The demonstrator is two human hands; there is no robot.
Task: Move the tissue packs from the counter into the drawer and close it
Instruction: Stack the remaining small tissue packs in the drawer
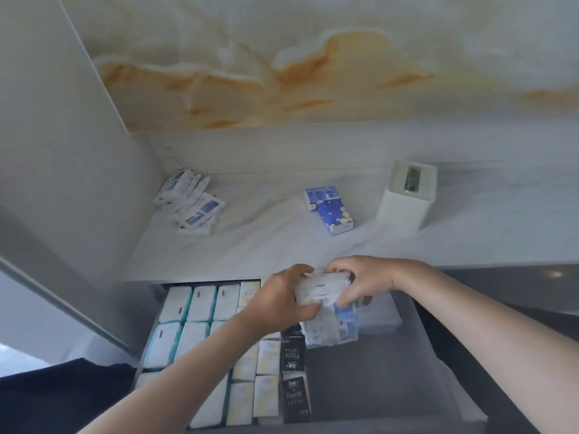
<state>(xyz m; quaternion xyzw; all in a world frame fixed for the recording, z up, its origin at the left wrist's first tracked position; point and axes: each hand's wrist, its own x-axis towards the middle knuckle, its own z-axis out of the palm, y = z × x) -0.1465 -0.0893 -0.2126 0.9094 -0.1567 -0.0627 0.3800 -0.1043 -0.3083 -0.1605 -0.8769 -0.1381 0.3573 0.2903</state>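
The drawer [438, 364] stands pulled out below the counter edge, its left half packed with rows of white, teal-edged and black tissue packs. My left hand [279, 299] and my right hand [363, 283] both grip a small stack of white tissue packs [319, 289] above the drawer's middle. Just under them lie blue-and-white packs [335, 330] inside the drawer. On the marble counter [269, 245] a heap of white-and-blue packs [188, 205] sits at the back left corner. A blue flowered pack [329, 208] lies near the centre.
A white square tissue box holder [407, 198] stands on the counter at the right. A tall cabinet panel [62, 151] walls off the left side. The drawer's right half holds a translucent bin [407, 386] with free room. A dark cloth [62, 396] is at lower left.
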